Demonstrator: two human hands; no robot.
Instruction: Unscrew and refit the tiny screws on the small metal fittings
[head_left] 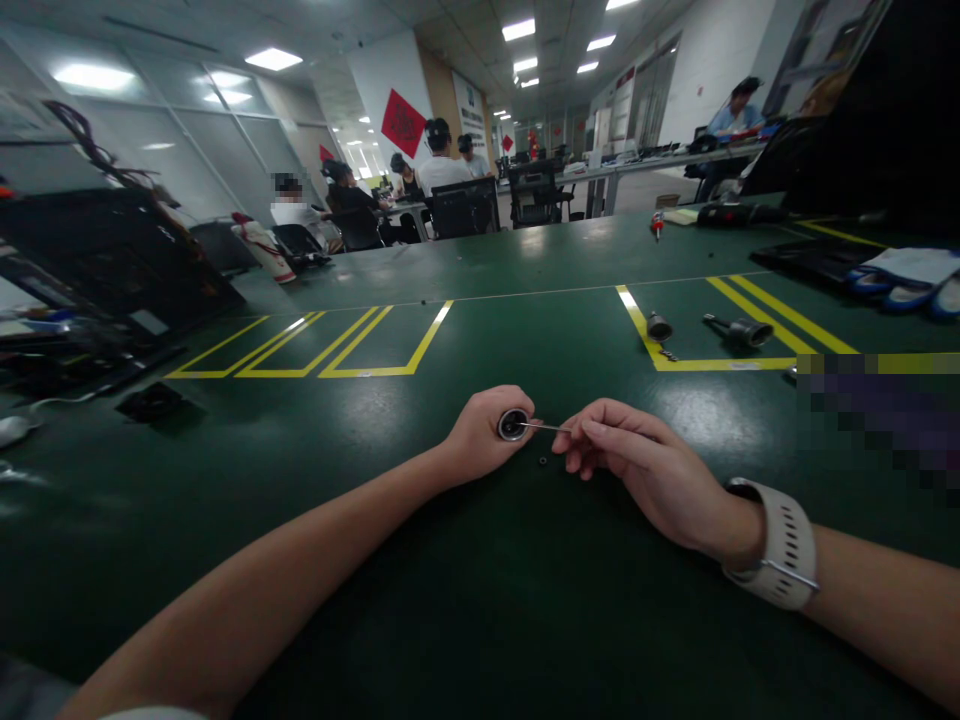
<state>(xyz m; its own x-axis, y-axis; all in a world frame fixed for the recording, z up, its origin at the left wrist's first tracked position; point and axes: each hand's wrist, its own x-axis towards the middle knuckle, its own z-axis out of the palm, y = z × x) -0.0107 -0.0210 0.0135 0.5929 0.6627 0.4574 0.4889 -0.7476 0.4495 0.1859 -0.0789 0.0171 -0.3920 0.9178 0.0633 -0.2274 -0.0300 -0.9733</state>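
My left hand (484,430) is closed around a round, hollow metal cup that looks like a hole saw (513,425), its open end facing me. Between the thumb and fingers of my right hand (637,450) is a thin metal rod (547,427). The rod's far tip reaches the mouth of the cup; how deep it goes I cannot tell. A small dark ring or nut (542,461) lies on the green table (480,600) just below the rod.
Two more cup-shaped metal pieces (746,332) (659,326) lie at the right by yellow tape (735,365), with small bits (668,354) near them. Farther right are blue-and-white gloves (907,280). A black object (154,402) lies at the left. People sit in the background.
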